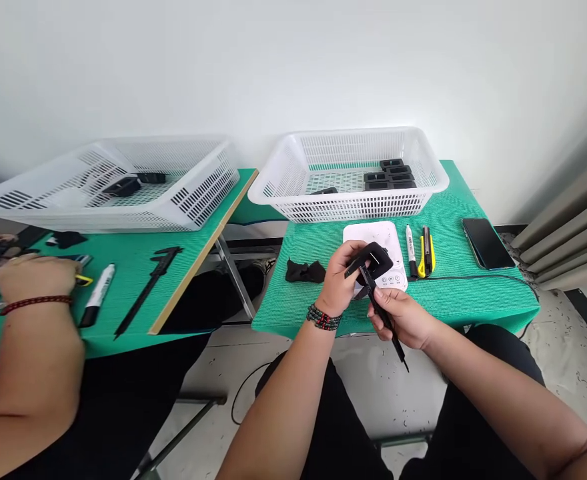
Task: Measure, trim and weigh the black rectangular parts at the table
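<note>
Fingers of our left hand point(341, 279) curl closed around a black, hollow rectangular part point(383, 260) over the white scale point(382, 233); our right hand point(401, 317) grips a black caliper point(381, 313) against it. This one seems unfinished; similar black blocks point(391, 177) lie in the white plastic basket point(273, 194).

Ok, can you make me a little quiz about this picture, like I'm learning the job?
1. The left hand holds a black frame. What tool is in the right hand?
2. True or false: the phone lies to the right of the white scale.
3. Fill in: beyond the scale, several black parts sit in a white ____.

Key: 1. a caliper; 2. true; 3. basket.
</note>
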### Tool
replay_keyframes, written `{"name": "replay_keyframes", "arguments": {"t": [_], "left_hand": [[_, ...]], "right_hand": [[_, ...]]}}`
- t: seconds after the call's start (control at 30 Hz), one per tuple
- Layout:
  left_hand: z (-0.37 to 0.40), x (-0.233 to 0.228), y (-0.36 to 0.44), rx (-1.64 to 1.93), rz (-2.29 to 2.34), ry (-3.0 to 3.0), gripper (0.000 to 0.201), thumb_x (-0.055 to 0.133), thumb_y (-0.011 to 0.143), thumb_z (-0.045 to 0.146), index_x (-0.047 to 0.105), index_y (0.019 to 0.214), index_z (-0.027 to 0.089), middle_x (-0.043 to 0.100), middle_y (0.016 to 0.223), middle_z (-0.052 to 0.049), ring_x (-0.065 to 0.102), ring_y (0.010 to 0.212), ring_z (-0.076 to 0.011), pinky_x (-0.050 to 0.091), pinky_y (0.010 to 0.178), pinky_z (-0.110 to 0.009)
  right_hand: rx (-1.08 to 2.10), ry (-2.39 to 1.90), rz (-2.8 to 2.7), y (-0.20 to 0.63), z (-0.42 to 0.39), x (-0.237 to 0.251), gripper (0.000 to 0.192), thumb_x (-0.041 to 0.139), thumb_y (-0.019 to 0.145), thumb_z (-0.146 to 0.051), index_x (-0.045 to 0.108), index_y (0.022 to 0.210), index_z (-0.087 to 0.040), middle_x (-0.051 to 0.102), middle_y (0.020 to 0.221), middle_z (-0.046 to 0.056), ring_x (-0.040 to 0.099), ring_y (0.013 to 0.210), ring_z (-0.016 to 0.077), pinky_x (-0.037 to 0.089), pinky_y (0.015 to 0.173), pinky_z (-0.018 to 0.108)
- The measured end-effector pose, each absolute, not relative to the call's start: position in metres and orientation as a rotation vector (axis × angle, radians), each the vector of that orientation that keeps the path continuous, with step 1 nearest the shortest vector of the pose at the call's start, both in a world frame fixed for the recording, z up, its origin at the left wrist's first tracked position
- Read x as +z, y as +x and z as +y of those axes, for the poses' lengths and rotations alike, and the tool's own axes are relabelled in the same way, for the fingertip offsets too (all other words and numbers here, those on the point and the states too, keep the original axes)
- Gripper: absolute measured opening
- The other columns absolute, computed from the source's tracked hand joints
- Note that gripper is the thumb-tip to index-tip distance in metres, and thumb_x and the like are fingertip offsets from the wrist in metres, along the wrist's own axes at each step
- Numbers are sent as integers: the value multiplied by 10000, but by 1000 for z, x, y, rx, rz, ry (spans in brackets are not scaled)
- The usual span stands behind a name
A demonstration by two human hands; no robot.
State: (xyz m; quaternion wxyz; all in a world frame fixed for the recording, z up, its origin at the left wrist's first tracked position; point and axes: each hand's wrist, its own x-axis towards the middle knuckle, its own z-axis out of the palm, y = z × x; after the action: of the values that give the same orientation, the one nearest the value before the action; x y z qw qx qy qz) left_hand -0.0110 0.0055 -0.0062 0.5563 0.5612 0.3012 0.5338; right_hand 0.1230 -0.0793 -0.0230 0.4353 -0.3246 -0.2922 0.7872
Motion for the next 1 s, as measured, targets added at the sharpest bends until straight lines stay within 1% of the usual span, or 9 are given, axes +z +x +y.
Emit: {"name": "replay_keyframes", "arguments": {"t": [0.07,0.13,0.33,0.43,0.6,0.73,0.8,0.87,1.0], "left_hand": [[7,-7,-14,1225,692,1408,196,774,788,314,758,957,216,720,915,-54,659,838,-218,532,758,-320],[8,-8,-17,1211,691,1474,200,748,784,304,762,966,221,722,921,-58,654,848,-230,522,759,-326],[9,-7,-17,1212,762,1522,172,692,771,272,744,923,210,708,880,-47,625,797,-217,498,742,-328],[8,-5,-15,1209,765,1535,169,683,776,264,740,924,205,708,876,-43,624,787,-214,497,734,-327],[7,-1,-13,1218,780,1550,145,707,754,243,733,892,209,710,872,-39,639,816,-224,502,774,-338],[8,-1,-11,1227,772,1581,153,703,745,238,728,894,211,720,892,-45,648,836,-231,505,770,-334],[8,-3,-11,1216,770,1588,159,704,754,272,731,899,214,720,884,-44,642,820,-229,501,742,-327],[9,-4,-13,1192,745,1603,199,707,770,345,737,918,217,720,883,-45,639,817,-235,498,737,-331],[10,-3,-17,1183,699,1634,388,733,784,557,745,955,209,726,934,-66,648,876,-268,502,794,-355]], "right_hand": [[1983,-785,-722,125,-79,-21,507,850,720,-635,670,750,-162,639,549,-29,467,331,79,298,365,221],[1990,-755,-722,128,-80,-19,470,858,736,-590,690,800,-156,666,608,-23,487,344,76,297,365,218],[2036,-697,-715,132,-81,-16,361,836,798,-487,716,866,-153,669,672,-21,434,357,49,303,392,222],[2043,-707,-703,132,-81,-15,385,856,772,-495,705,831,-145,653,638,-21,411,353,47,281,384,220],[2019,-811,-704,132,-81,-17,493,837,740,-616,673,699,-152,577,485,-46,335,298,45,222,352,220],[2006,-856,-713,134,-81,-18,526,836,718,-651,672,675,-153,582,474,-37,351,292,52,229,352,225],[2010,-842,-703,134,-81,-17,504,845,720,-629,679,690,-154,587,490,-38,358,307,51,245,363,225],[2016,-808,-688,134,-82,-15,457,862,728,-579,697,733,-153,587,520,-45,369,336,48,269,382,221],[2024,-732,-665,133,-83,-12,371,885,747,-476,723,827,-152,601,603,-42,398,406,44,301,417,209]]}}
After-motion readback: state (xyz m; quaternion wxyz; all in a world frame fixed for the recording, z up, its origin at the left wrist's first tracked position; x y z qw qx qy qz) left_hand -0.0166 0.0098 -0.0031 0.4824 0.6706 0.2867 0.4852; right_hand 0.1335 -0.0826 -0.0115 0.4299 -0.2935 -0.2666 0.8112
